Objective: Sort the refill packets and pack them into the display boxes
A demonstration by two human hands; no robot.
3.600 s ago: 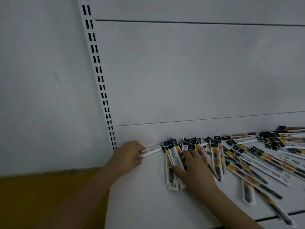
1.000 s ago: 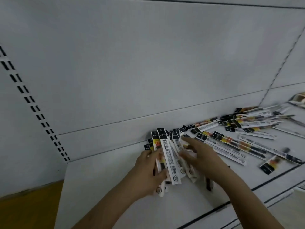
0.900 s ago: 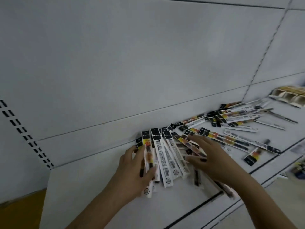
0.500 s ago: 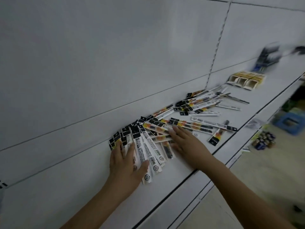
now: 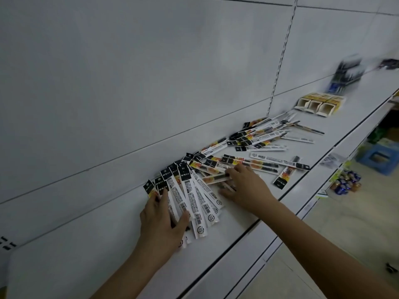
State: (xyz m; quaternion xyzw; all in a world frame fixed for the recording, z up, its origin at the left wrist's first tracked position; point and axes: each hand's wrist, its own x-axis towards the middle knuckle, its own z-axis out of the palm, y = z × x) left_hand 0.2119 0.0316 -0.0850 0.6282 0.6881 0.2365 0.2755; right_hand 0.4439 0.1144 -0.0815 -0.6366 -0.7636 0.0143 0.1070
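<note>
**Both hands flat on packets, shelf rear edge**

I see the shelf (image 5: 248,229) carrying packets (image 5: 257,137) scattered along its back edge. Boxes (image 5: 319,103) sit toward the far right end. Left hand (image 5: 160,221) presses a fanned bunch (image 5: 194,201), fingers spread. Right hand (image 5: 244,187) rests flat on packets just beside.

Two bare forearms in view, coming in from the bottom edge. Left hand (image 5: 160,221) and right hand (image 5: 246,188) both uncovered: no gloves, rings, watch or wristband visible on either. No sleeves reach the visible part of the arms, which are bare up to the frame edge. Fingernails look short and plain. Lighting is dim, finer detail can't be told.
</note>
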